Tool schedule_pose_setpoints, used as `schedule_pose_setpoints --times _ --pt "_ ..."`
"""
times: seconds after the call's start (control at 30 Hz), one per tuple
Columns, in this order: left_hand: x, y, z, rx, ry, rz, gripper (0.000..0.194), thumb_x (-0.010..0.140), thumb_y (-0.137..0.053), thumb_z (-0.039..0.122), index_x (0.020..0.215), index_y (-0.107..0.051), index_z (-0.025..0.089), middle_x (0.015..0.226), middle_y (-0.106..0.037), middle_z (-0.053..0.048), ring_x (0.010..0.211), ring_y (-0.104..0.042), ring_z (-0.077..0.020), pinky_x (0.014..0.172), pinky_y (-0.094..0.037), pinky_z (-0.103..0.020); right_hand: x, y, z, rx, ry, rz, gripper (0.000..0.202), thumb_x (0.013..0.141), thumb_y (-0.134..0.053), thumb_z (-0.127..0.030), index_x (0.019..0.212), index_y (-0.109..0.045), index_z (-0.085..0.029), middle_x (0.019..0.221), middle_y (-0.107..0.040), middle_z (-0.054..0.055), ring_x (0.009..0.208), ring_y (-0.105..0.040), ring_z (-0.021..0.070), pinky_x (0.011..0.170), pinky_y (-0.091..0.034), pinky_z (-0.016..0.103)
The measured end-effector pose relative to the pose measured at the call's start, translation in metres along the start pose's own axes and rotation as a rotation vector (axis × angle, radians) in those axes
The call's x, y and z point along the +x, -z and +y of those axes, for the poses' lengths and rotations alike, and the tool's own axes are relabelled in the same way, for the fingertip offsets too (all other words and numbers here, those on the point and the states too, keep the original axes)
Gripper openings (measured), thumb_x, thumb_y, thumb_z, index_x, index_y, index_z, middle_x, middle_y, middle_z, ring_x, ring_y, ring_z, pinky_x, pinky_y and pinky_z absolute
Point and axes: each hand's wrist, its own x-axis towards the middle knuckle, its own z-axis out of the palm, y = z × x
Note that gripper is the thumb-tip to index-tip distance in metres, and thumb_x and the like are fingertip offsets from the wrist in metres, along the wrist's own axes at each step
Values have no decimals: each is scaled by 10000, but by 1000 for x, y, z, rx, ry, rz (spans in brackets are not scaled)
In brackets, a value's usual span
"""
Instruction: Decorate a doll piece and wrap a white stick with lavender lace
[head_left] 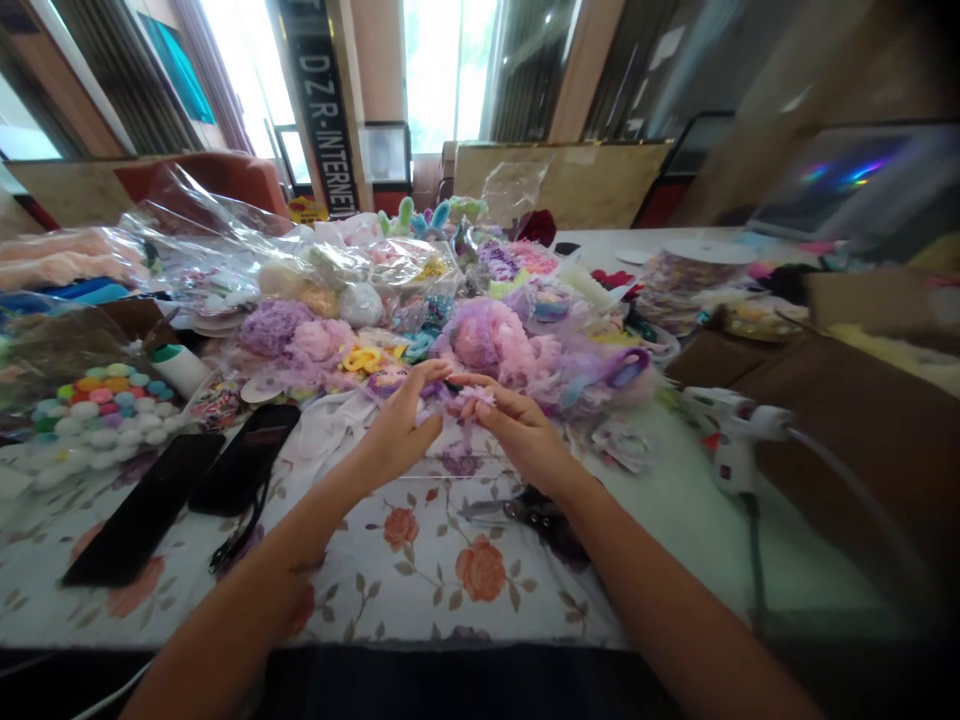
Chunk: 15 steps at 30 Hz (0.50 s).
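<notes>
My right hand (525, 430) pinches a small fluffy lilac yarn piece (480, 396) between thumb and fingers, above the front middle of the table. Just left of it is my left hand (405, 428), its thumb and forefinger apart and its fingertips close to the right ones. Whether a thin strand runs between the two hands is too blurred to tell. Below my right wrist lie dark-handled scissors (534, 515), partly hidden by the forearm. Behind both hands rises a heap with pink fluffy yarn (517, 345) and yellow loops (366, 358).
Two black phones (146, 510) lie at left on the floral tablecloth (420, 590), near a bag of coloured pompoms (105, 410). A white glue gun (731, 430) with a cord stands at right beside an open cardboard box (847, 430). Clear plastic bags (217, 230) cover the back.
</notes>
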Motion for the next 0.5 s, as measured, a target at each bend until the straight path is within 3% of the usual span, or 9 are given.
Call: schedule_pose_setpoints --times 0.07,0.17,0.27,0.4,0.5 --pt "2 0 -8 -118 35 -68 559 816 -561 179 1340 -376 238 1331 -536 -124 1241 -507 -244 1039 -400 -416 -1 -1 -2 -45 -4 -67 246 885 -588 -408 806 -735 -227 1259 -598 53 1185 -522 235 968 -425 349" --pt "3 1 -12 -272 175 -164 518 840 -567 267 1328 -407 195 1077 -659 -106 888 -653 -193 772 -520 -327 -3 -5 -6 -94 -14 -191 274 898 -564 -414 821 -738 -216 1193 -619 71 1124 -551 233 891 -464 337" --pt "1 13 -7 -208 281 -204 421 853 -558 370 1217 -550 158 868 -681 -64 655 -607 -145 574 -470 -250 -3 -7 -6 -90 -32 -181 283 894 -567 -412 792 -722 -198 1116 -632 73 999 -592 203 795 -498 303" --pt "-8 52 2 107 305 -198 325 833 -580 455 989 -705 199 838 -689 -34 739 -603 -173 622 -473 -251 -1 -4 2 -43 -147 0 274 848 -617 -453 796 -670 -189 743 -623 10 616 -595 125 566 -497 241" --pt "-20 90 2 221 358 -203 275 799 -629 454 817 -737 201 772 -696 -30 713 -602 -183 616 -466 -244 0 -2 8 1 -217 16 324 830 -624 -494 762 -630 -178 567 -564 -35 487 -574 108 481 -478 216"
